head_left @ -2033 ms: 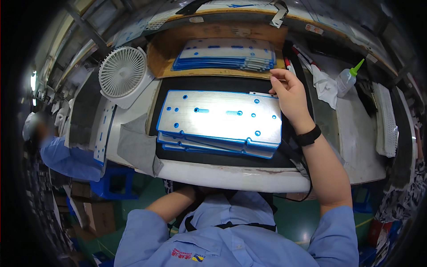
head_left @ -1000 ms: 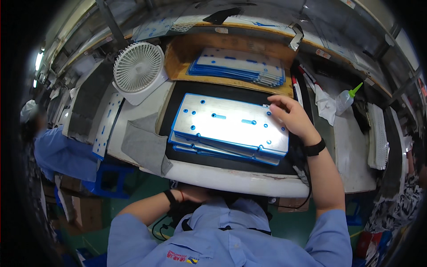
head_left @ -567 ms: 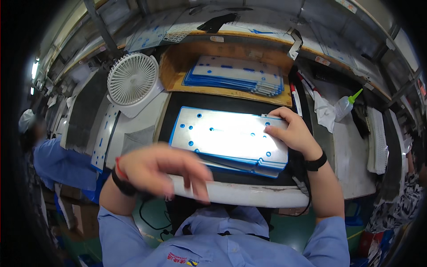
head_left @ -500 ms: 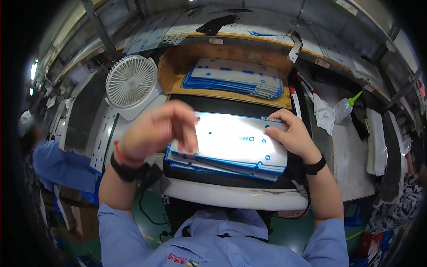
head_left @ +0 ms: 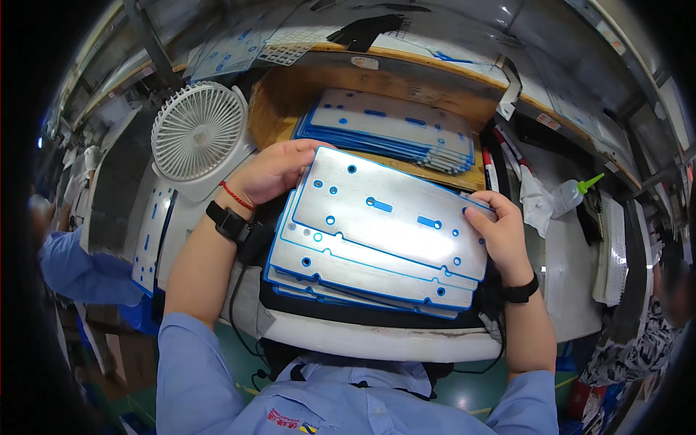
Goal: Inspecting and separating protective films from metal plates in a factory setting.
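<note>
A silver plate with blue edges (head_left: 402, 230) is held in both hands, over a stack of similar plates (head_left: 377, 275) seen at its six o'clock. Its ten o'clock corner is pinched by the partly closed left hand (head_left: 279, 170); its three o'clock end is gripped by the half-curled right hand (head_left: 505, 235). At twelve, more plates (head_left: 395, 116) are contained in a wooden box (head_left: 274, 98); a white fan (head_left: 199, 134) is placed at ten, a green-tipped bottle (head_left: 565, 201) at three

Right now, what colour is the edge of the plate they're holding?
Blue, around the metal plate; seen best in head view.
</note>
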The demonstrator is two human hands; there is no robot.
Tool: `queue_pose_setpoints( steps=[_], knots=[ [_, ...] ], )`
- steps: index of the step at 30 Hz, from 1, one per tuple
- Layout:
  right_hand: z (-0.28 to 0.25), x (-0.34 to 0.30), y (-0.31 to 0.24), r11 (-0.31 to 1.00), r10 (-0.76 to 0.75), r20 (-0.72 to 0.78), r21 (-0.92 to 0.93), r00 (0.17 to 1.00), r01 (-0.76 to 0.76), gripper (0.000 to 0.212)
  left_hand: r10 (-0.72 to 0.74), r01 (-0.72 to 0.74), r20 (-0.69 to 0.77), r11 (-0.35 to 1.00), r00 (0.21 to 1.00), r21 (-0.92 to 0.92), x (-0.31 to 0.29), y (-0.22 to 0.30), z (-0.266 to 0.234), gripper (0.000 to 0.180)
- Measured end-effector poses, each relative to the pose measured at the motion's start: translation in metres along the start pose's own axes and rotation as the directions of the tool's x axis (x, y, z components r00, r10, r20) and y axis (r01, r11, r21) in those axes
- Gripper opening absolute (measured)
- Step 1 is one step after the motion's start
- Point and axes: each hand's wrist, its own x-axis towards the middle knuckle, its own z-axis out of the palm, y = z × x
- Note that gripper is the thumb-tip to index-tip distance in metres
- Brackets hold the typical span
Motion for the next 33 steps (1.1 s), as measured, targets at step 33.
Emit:
queue_pose_setpoints(
  steps=[33],
  knots=[
    [0.002, -0.001, 0.008, 0.996, -0.086, -0.105, -0.021, 0.991, 0.084, 0.016, 0.076, -0.075, -0.001, 0.99, 0.997, -0.117, 0.004, -0.013, -0.01, 0.039]
  ],
)
